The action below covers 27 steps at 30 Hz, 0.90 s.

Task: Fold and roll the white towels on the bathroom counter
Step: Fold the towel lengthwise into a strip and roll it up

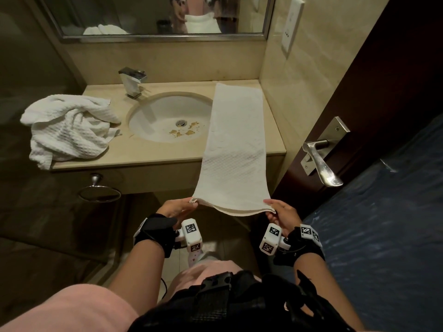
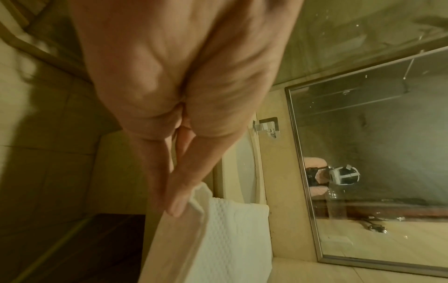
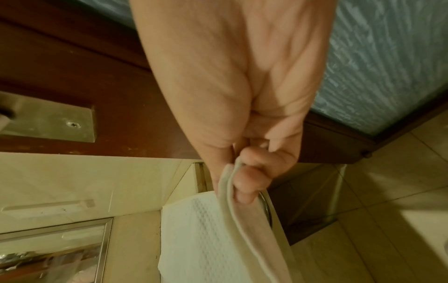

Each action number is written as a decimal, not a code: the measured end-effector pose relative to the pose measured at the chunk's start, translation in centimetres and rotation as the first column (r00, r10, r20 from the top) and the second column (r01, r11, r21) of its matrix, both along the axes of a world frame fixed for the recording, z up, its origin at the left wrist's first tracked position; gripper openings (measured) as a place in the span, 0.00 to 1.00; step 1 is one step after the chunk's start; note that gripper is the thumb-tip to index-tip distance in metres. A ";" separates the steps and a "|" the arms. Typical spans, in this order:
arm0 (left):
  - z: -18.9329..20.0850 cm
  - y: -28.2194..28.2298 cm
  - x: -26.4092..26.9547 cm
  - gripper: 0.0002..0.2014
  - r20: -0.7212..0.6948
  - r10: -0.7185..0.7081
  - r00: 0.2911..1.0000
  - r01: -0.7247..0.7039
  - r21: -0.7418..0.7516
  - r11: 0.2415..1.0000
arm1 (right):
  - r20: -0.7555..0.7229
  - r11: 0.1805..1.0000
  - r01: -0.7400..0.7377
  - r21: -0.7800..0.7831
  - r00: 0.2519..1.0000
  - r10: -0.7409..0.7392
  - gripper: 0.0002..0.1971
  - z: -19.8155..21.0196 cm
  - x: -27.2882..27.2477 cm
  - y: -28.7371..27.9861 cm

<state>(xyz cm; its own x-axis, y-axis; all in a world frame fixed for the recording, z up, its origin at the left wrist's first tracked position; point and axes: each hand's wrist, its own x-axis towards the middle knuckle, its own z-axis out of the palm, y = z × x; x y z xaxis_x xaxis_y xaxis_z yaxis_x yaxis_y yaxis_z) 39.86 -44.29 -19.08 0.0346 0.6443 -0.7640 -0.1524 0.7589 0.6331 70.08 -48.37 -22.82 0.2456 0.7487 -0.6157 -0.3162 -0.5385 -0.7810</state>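
Pinching the folded towel [image 1: 233, 149] end corners: left hand [image 1: 178, 207], right hand [image 1: 280, 213]; no legible writing

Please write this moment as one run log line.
folded towel: strip on counter | left hand, right hand: pinch near corners | crumpled towel: untouched

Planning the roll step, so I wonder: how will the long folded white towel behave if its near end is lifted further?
The long folded white towel is probably floppy: its unsupported near end already sags between the left hand and right hand. It likely stays light and grippy, given the thin layers and waffle texture. Its far end may drag along the beige stone counter.
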 end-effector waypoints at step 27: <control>-0.7 0.6 2.4 0.05 0.082 0.196 0.977 -0.197 0.002 0.980 | -0.136 0.997 0.080 0.017 0.988 -0.077 0.03 -0.9 0.0 0.1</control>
<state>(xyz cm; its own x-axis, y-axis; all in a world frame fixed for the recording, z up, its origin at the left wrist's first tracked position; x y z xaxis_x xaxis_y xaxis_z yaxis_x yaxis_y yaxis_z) 42.26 -43.66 -19.81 -0.0314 0.6524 -0.7572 -0.3492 0.7027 0.6199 70.11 -48.25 -23.68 0.2199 0.7446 -0.6302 -0.4598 -0.4906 -0.7402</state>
